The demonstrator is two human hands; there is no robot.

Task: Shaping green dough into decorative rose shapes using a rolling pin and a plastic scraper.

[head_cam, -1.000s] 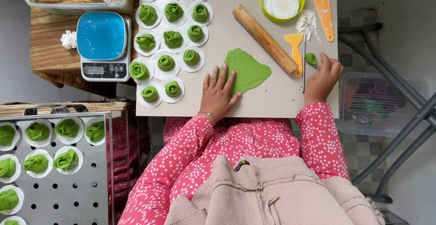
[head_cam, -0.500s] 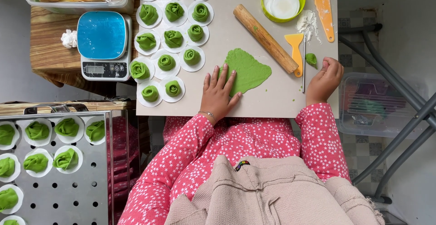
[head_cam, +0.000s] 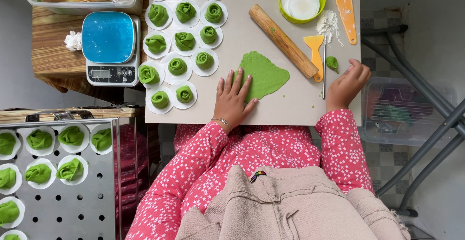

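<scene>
The left hand (head_cam: 232, 99) lies flat and open, fingers spread, palm on the bench (head_cam: 290, 109) and fingertips pressing the near edge of the dough (head_cam: 264, 75). The dough is a thin, matte green sheet, rolled out to a rough triangle with soft, uneven edges, lying near the middle of the pale, smooth bench top.

The right hand (head_cam: 346, 85) rests at the bench's right side, fingers curled loosely; I cannot tell whether it grips anything. A thin metal blade (head_cam: 324, 72) lies straight just beside it, and a small green dough lump (head_cam: 332, 63) sits just past the fingertips.

A wooden rolling pin (head_cam: 283, 41), round and light brown, lies slanted just beyond the dough, nearly touching its far edge. Its lower end meets a small orange plastic scraper (head_cam: 315, 51). Further off are a dusting of white flour (head_cam: 328, 24), a longer orange scraper (head_cam: 341, 2), and a lime-green round bowl (head_cam: 302, 0) holding white paper discs.

To the left of the dough stand rows of green dough rolls (head_cam: 181, 39), each coiled like a rose on a white paper round. Past the bench edge, a kitchen scale (head_cam: 110, 46) with a blue glossy top sits on a wooden table (head_cam: 48, 56). At the lower left, a perforated metal tray (head_cam: 72, 211) carries more folded green pieces on white rounds.
</scene>
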